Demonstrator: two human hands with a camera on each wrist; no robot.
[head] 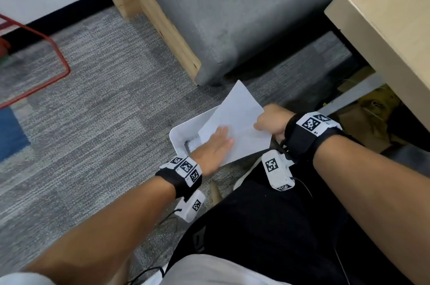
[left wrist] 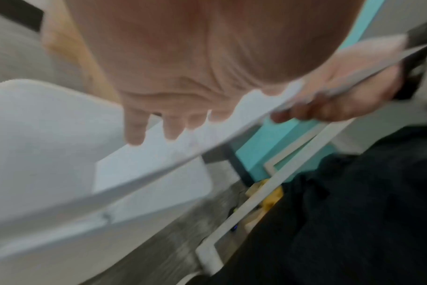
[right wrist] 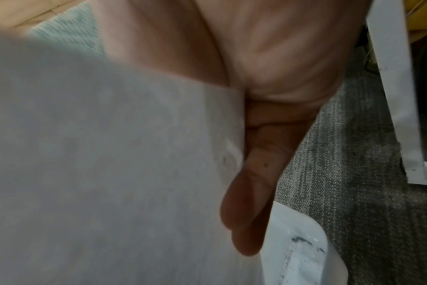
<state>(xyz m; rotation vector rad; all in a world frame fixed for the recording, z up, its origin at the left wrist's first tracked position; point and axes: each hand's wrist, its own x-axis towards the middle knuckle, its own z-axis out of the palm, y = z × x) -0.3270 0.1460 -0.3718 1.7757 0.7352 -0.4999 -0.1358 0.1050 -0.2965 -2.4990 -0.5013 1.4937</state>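
The floor here is grey striped carpet [head: 104, 122] with a blue carpet square [head: 11, 131] off to the left and a bent red metal wire frame [head: 61, 57] standing on it. A grey upholstered bench with a pale wooden side panel [head: 232, 17] sits ahead. A beige table [head: 391, 29] juts in from the right, with a white metal frame [right wrist: 392, 86] and some cardboard clutter beneath it.

The seated person, in black trousers [head: 267, 226], holds a white sheet of paper [head: 235, 119] low over the carpet, above a white round-cornered tray [head: 186, 129] smudged grey at one end. The left hand [head: 214, 147] lies flat on the sheet with its fingers spread. The right hand [head: 272, 119] pinches the sheet's right edge, thumb on top
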